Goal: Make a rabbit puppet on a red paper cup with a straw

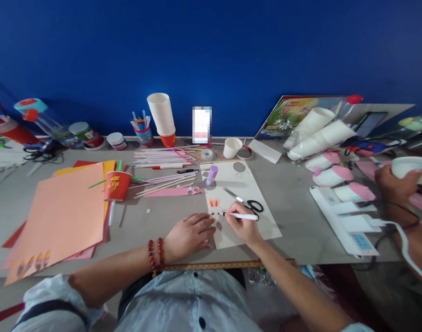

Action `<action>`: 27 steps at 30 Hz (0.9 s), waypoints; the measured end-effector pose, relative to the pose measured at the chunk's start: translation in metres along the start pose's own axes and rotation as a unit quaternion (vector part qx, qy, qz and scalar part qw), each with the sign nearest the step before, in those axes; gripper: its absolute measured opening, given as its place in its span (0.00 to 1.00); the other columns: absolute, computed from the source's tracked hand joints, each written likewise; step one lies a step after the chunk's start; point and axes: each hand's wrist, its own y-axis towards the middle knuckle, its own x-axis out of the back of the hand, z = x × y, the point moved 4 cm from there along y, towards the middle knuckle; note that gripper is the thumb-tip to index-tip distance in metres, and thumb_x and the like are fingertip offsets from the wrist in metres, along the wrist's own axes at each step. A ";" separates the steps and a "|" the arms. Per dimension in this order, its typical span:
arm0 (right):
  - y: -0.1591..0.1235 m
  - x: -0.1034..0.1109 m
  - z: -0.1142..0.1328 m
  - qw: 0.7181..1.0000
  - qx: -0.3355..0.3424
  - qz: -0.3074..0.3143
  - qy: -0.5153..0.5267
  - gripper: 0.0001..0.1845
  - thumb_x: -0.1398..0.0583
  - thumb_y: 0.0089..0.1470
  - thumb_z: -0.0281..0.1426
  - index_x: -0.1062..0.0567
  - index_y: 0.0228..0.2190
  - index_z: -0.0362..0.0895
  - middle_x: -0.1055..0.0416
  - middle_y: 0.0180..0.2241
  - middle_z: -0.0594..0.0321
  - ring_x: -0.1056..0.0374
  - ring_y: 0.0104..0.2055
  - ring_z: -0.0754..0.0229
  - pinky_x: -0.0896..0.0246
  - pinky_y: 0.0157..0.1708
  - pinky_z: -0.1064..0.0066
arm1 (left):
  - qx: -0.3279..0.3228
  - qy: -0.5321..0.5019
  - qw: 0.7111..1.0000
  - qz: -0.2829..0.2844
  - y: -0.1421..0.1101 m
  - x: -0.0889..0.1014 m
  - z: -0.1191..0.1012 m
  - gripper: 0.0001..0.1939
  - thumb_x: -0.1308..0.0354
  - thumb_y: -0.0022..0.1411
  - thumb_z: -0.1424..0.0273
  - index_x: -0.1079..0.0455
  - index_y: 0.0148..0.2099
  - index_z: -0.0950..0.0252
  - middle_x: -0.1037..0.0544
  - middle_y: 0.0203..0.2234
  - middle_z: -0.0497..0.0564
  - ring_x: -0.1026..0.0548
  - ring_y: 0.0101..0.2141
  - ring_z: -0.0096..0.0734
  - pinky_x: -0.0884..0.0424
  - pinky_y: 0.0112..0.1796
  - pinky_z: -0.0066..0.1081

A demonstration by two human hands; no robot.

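Note:
A white marker (243, 216) is pinched in my right hand (242, 228), its dark tip at a small white rabbit cutout (215, 208) with orange-red inner ears. My left hand (190, 235) lies flat with its fingers stretched, the fingertips at the rabbit's left edge. Beneath both is a white sheet of paper (262, 226) with a round hole near its far edge. Black-handled scissors (247, 201) lie partly opened on that sheet, just beyond my right hand. A purple glue stick (211, 176) stands upright farther back.
Left are stacked coloured papers (68, 203) and a red paper cup (117, 186) with straws. Straws and pens (165, 159) lie behind my left hand. A white cup (232, 147) stands at the back. On the right are a power strip (345, 226) and another person's hand (395, 184) holding a cup.

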 end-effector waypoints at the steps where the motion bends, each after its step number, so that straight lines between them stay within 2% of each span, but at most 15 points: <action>1: 0.000 0.000 0.000 1.000 0.001 -0.004 0.001 0.10 0.43 0.56 0.30 0.35 0.24 0.47 0.39 0.17 0.70 0.44 0.19 0.64 0.48 0.21 0.73 | 0.000 0.000 1.000 -0.001 0.000 0.000 0.000 0.21 0.48 0.69 0.57 0.31 0.56 0.65 0.28 0.57 0.56 0.33 0.58 0.43 0.32 0.56 0.41; 5: -0.001 0.001 -0.001 1.000 0.003 -0.022 0.009 0.10 0.43 0.56 0.30 0.36 0.23 0.47 0.39 0.17 0.70 0.45 0.19 0.64 0.49 0.20 0.73 | -0.001 0.001 1.000 -0.008 0.000 0.001 0.000 0.21 0.48 0.69 0.57 0.31 0.56 0.65 0.28 0.56 0.56 0.33 0.58 0.43 0.32 0.56 0.41; 13: -0.001 0.000 -0.001 1.000 -0.006 0.001 0.005 0.09 0.43 0.56 0.30 0.35 0.24 0.47 0.39 0.17 0.69 0.44 0.19 0.63 0.49 0.21 0.72 | 0.000 -0.004 1.000 -0.005 -0.001 0.002 0.000 0.21 0.47 0.68 0.58 0.31 0.57 0.65 0.28 0.57 0.56 0.34 0.58 0.42 0.32 0.56 0.41; 20: 0.000 0.002 0.000 0.999 0.007 -0.036 0.010 0.10 0.43 0.55 0.29 0.36 0.23 0.47 0.39 0.18 0.70 0.44 0.19 0.64 0.49 0.20 0.72 | -0.003 -0.001 1.000 -0.008 0.001 0.002 0.000 0.21 0.47 0.68 0.57 0.31 0.56 0.64 0.28 0.56 0.57 0.33 0.58 0.43 0.31 0.55 0.41; 27: 0.000 0.002 0.001 1.000 0.001 -0.019 -0.003 0.10 0.43 0.55 0.29 0.35 0.23 0.47 0.39 0.17 0.70 0.44 0.19 0.64 0.49 0.21 0.72 | -0.004 0.000 1.000 -0.008 0.000 0.001 0.000 0.21 0.46 0.68 0.58 0.31 0.56 0.65 0.28 0.56 0.56 0.33 0.58 0.42 0.31 0.56 0.41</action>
